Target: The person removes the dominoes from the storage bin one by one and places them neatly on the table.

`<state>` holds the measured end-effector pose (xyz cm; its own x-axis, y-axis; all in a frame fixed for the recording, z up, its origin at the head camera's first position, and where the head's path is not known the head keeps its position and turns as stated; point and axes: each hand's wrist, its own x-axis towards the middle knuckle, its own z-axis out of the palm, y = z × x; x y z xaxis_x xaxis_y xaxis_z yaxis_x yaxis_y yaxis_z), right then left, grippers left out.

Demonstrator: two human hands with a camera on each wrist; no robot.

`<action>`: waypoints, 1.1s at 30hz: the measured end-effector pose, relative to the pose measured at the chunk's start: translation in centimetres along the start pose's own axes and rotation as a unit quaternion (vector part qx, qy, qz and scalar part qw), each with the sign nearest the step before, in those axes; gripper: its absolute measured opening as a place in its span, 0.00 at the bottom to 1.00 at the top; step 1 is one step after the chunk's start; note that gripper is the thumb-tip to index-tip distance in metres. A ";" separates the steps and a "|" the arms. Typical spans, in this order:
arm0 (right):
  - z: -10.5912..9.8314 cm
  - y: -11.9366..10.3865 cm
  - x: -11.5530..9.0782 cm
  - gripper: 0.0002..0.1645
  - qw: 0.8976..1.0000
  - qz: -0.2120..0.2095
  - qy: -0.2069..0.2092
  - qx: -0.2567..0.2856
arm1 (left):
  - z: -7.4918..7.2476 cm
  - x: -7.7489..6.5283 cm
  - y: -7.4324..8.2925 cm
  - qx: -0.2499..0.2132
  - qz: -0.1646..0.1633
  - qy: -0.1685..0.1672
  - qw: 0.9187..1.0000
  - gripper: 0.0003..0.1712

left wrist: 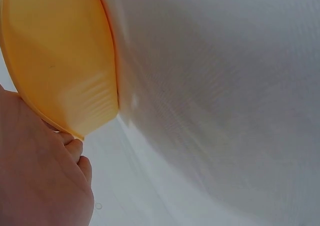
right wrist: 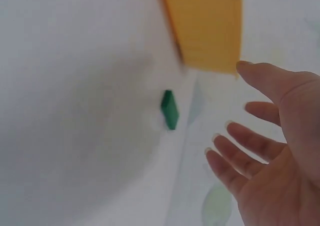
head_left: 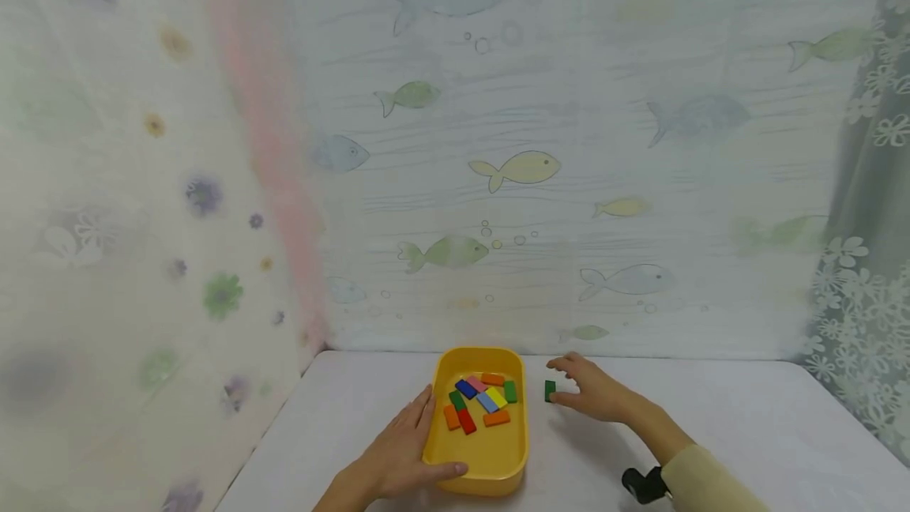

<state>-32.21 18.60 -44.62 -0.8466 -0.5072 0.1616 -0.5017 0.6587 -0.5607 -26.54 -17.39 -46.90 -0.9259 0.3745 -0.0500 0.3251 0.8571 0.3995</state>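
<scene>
A yellow plastic tub (head_left: 490, 464) stands on the table with several small coloured blocks in it. My left hand (head_left: 400, 449) holds the tub's left side, thumb over the rim and fingers along the outside. In the left wrist view the fingertips of the left hand (left wrist: 42, 166) curl at the tub's rim (left wrist: 55, 127). Right of the tub lies a single green block (head_left: 550, 391) on the table. My right hand (head_left: 596, 391) hovers by it, fingers spread and slightly bent. The right wrist view shows a gap between the green block (right wrist: 170, 109) and the right hand (right wrist: 272, 151), which holds nothing.
Orange (head_left: 496, 418), red (head_left: 466, 420), yellow (head_left: 496, 397) and other coloured blocks lie inside the tub. The white table (head_left: 753, 417) extends to both sides. Behind it hangs a fish-print curtain (head_left: 526, 283). A black device (head_left: 643, 485) sits at my right wrist.
</scene>
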 end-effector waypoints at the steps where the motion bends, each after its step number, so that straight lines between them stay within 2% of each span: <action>1: -0.1 -0.3 0.0 0.30 1.000 -0.005 0.001 0.000 | 0.0 0.0 0.0 0.001 0.000 0.000 1.000 0.70; 8: -0.6 -2.6 -0.2 0.33 1.000 -0.022 -0.021 0.008 | 0.0 -0.1 0.1 0.011 0.005 0.001 1.000 0.70; 13: -0.3 -4.2 -0.1 0.34 0.999 -0.019 -0.035 0.018 | -0.1 -0.1 0.1 0.009 0.007 0.002 1.000 0.70; 18: 0.1 -5.9 0.2 0.33 0.998 -0.038 -0.047 0.024 | -0.1 -0.2 0.2 0.009 0.005 -0.002 1.000 0.70; 25: 1.1 -7.9 0.8 0.30 0.994 -0.049 -0.063 0.072 | -0.1 -0.1 0.2 0.009 0.006 -0.002 1.000 0.70; 33: 3.0 -9.2 1.9 0.27 0.993 -0.060 -0.094 0.043 | -0.3 -0.2 0.0 0.016 0.018 0.001 1.000 0.69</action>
<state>-28.64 9.85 -41.61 -0.7293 -0.6792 0.0825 -0.5733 0.5409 -0.6154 -26.39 -17.55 -46.65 -0.9141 0.4040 -0.0350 0.3633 0.8543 0.3718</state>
